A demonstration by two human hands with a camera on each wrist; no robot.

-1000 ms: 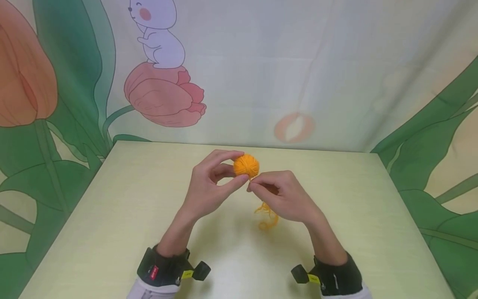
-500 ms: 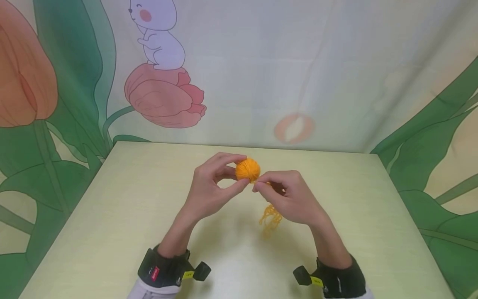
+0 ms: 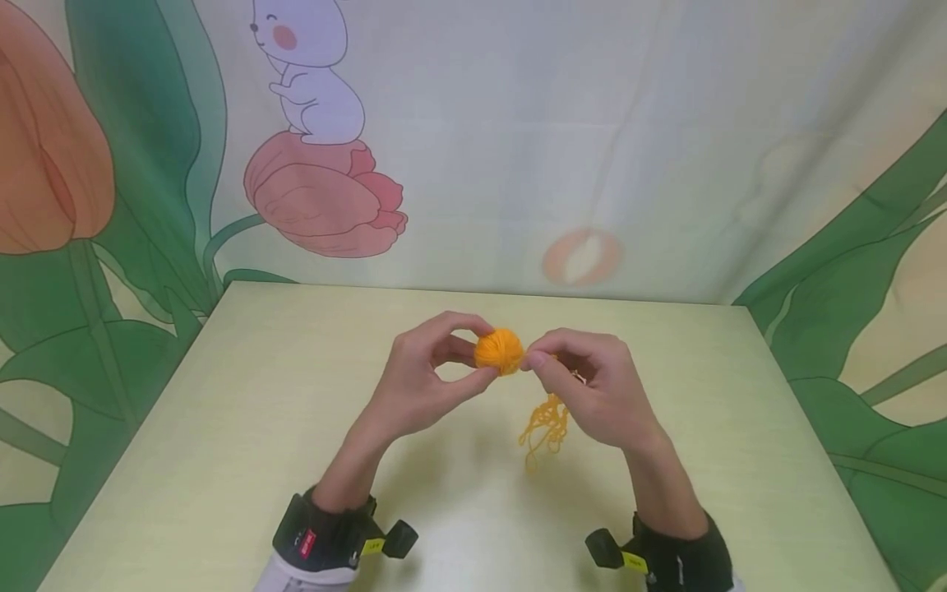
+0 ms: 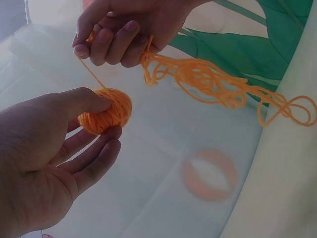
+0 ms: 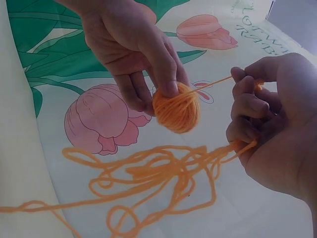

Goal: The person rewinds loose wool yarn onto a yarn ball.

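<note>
A small orange ball of yarn (image 3: 499, 352) is held above the table between the thumb and fingers of my left hand (image 3: 425, 378). My right hand (image 3: 595, 382), just to its right, pinches a strand of the yarn between thumb and forefinger. In the left wrist view that strand (image 4: 91, 72) runs taut from the ball to the right fingertips. A tangled bunch of loose yarn (image 5: 158, 173) hangs from the curled lower fingers of the right hand, with long loops trailing below. Part of the yarn inside the right palm is hidden by the fingers.
A pale yellow-green table (image 3: 259, 411) lies under both hands. Behind it hangs a curtain (image 3: 481, 164) printed with tulips, leaves and a white rabbit. Each wrist wears a black band (image 3: 321, 530) with a small camera.
The ball and left fingers have come slightly right and nearer. The right hand has moved right, away from the ball, and the hanging yarn has shifted right with it.
</note>
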